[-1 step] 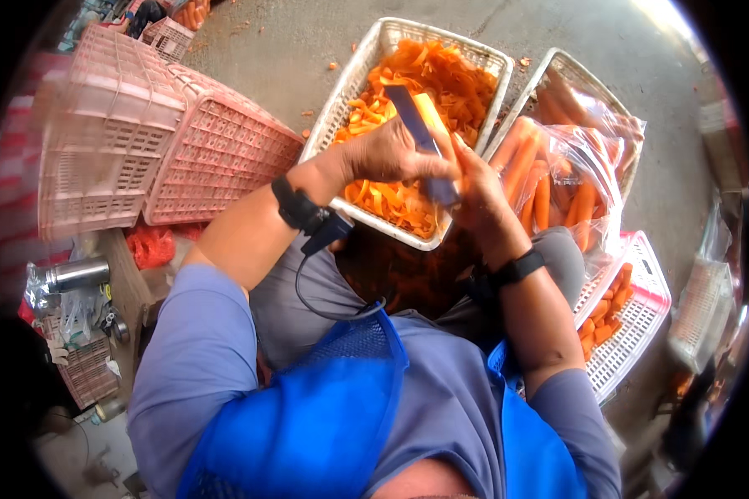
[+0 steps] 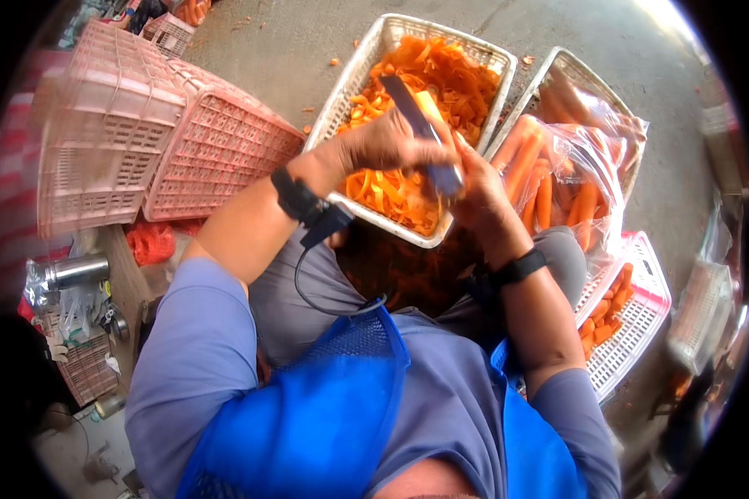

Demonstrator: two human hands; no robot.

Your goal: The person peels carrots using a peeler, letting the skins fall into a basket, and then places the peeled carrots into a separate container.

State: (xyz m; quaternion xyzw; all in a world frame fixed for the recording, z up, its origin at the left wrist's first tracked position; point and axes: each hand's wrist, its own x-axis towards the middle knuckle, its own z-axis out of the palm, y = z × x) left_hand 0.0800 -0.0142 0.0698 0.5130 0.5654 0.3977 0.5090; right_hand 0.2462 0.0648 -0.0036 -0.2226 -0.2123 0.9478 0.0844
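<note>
Blue vest with mesh edging (image 2: pixel 308 424) nearest. Ahead of it, left hand (image 2: pixel 384 148), fingers curled on a long, dark, flat-sided tool (image 2: pixel 404 100); some fingertips hidden. Right hand (image 2: pixel 480 195) pinches a peeled, pale-orange carrot piece (image 2: pixel 430 108) by its near end, just beside the tool, over a white plastic basket (image 2: pixel 427 242) of orange shavings (image 2: pixel 466 83). Step in hand, as judged: paring. Next stroke would call for a steady right-hand pinch, fingertips clear of the tool's edge. Right of basket: clear bag (image 2: pixel 616 133), whole carrots inside. Far side: grey concrete floor (image 2: pixel 291 50).
</note>
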